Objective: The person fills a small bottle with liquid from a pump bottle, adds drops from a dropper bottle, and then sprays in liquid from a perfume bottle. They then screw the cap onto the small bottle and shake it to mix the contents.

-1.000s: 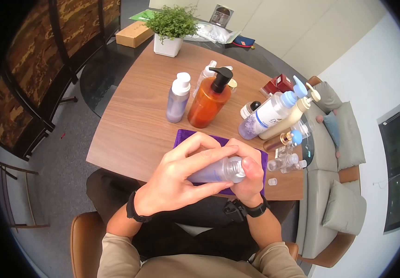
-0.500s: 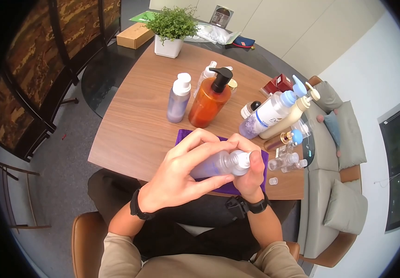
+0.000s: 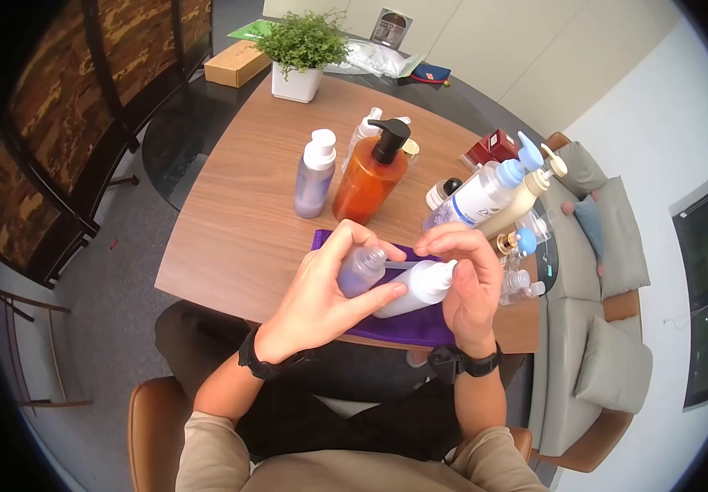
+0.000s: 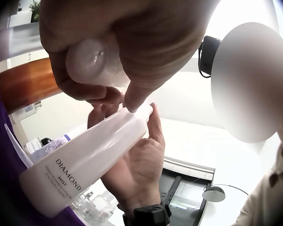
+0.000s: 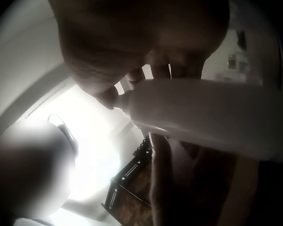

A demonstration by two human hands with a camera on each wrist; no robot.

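Note:
My left hand grips a small translucent bottle with a bare ridged neck. The left thumb reaches over to a white mist bottle, which tilts over the purple cloth. In the left wrist view, the white bottle carries the words DIAMOND MIST, its narrow top between the thumb and fingers of my right hand. In the head view, the right hand curls about that top. Between the small bottle's neck and the right fingers shows a thin pale tube.
Ahead stand an orange pump bottle and a lilac bottle with a white pump. To the right are a blue-topped pump bottle, a cream pump bottle and small clear bottles. A potted plant stands at the back.
The right hand has moved right, away from the left. The small bottle's neck now shows bare and more upright, and the white mist bottle has come into sight between the hands.

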